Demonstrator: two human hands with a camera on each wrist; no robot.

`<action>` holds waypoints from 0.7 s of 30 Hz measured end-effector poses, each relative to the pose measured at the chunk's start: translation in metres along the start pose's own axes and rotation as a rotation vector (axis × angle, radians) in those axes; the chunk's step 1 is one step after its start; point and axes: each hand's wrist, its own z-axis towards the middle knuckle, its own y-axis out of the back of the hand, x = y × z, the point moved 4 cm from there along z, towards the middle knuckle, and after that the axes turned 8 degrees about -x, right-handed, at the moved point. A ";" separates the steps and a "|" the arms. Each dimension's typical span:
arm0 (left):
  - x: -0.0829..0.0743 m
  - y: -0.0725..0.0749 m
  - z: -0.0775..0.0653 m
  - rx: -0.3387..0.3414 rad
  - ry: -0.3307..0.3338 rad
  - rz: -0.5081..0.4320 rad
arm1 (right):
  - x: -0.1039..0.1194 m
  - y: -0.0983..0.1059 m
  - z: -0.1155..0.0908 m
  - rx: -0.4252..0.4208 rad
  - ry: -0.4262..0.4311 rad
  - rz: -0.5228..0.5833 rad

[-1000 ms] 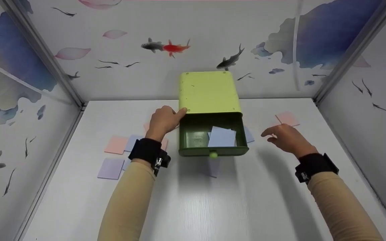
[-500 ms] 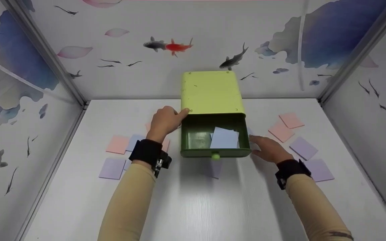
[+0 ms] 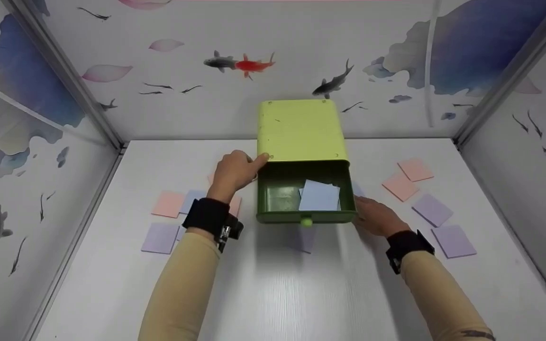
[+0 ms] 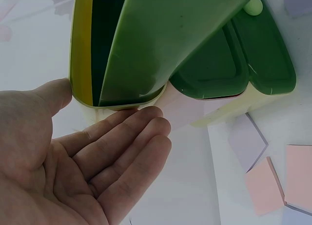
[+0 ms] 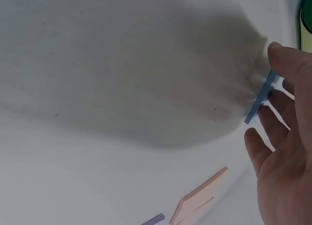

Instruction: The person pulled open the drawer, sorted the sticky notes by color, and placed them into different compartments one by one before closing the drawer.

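1. The blue card [image 5: 260, 99] sits just right of the cabinet [image 3: 301, 129], at bench level. The right hand [image 3: 378, 217] has thumb and fingers curled about it, pinching near an edge; how firmly cannot be told. A shallow hold on so thin a card could let it slip out or pivot as it rises.

2. The drawer [image 3: 277, 218] juts from the cabinet's front, directly beside the right hand. Lifting straight up might catch knuckles or card on its side wall and jolt it.

3. The left hand [image 3: 235, 174] is at the cabinet's left front corner, thumb on the top edge, the other fingers nearly straight along its side. This looks more like steadying than a full grip; should it ease off, a knock could turn or tip the cabinet, since the extended drawer carries weight forward.

4. The blue cards [image 3: 320, 195] inside the drawer, on the cabinet's right side, overlap loosely; a bump would probably scatter them.

5. The purple card [image 3: 305, 239] below the drawer, in front of the cabinet, is partly hidden by it and might be overlooked.

6. The pink cards [image 3: 400, 186] right of the cabinet could be brushed across the bench [image 3: 282, 303] if the right forearm swung outward.
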 end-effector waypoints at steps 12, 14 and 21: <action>0.001 0.001 -0.001 -0.009 0.008 0.006 | -0.004 0.008 -0.012 -0.101 -0.027 -0.109; 0.001 0.001 -0.001 -0.007 0.011 0.004 | -0.004 0.009 -0.011 -0.130 -0.051 -0.122; 0.000 0.000 -0.001 -0.004 0.015 -0.014 | -0.009 0.005 -0.008 -0.120 -0.191 -0.069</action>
